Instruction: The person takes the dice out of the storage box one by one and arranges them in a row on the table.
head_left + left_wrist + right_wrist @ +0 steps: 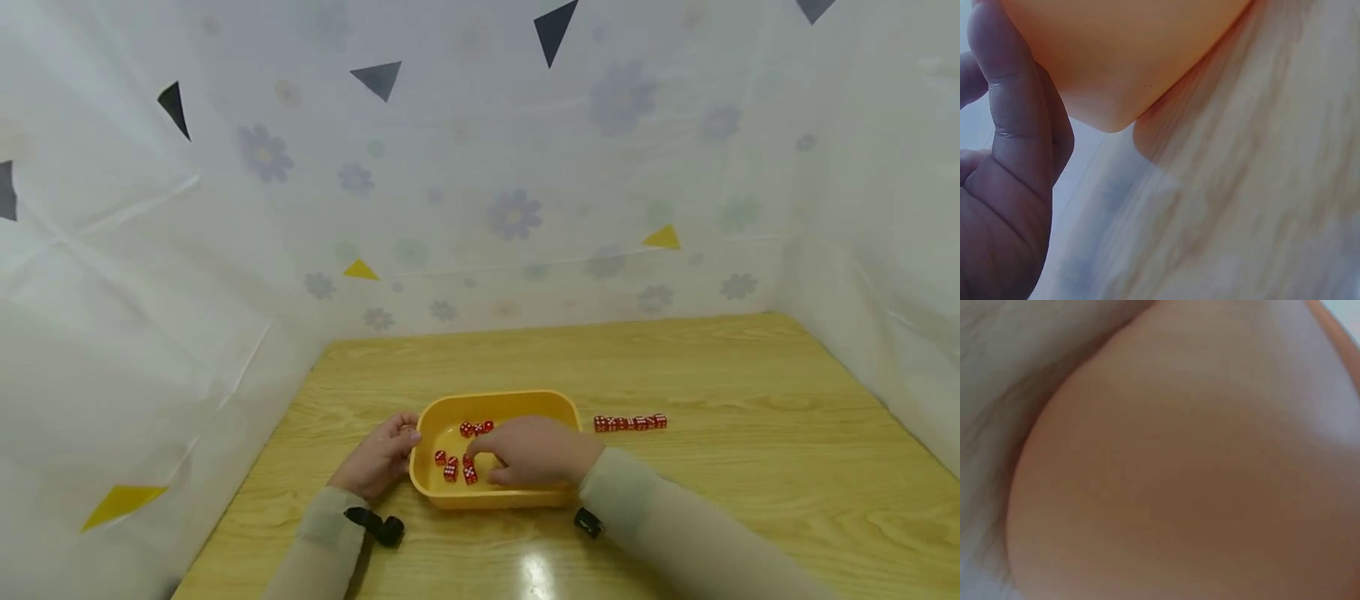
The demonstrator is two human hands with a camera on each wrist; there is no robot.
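We see the yellow tray (pixel 525 402) at lower centre of the head view on the wooden table (pixel 750 375). Left hand (pixel 381 457) sits against the tray's left wall, fingers curled round the rim; the left wrist view shows fingers (pixel 1010 119) pressed to the tray's outer corner, so it is gripping the tray to steady it.

Right hand (pixel 536 452) is inside the tray, right of centre, fingers bent down toward the loose red dice (pixel 456 467) on the tray floor. Whether it pinches a die we cannot tell: the fingertips are hidden in the head view, and the right wrist view is just a blurred orange tray wall (pixel 1197 475).

Progress, as we judge it: a row of red dice (pixel 630 422) already lies lined up on the table just right of the tray, dice touching end to end. About eight dice remain in the tray, some near its back wall, the rest in its left half. Exact counts are too small to read. So roughly halfway, with the tray's dice left.
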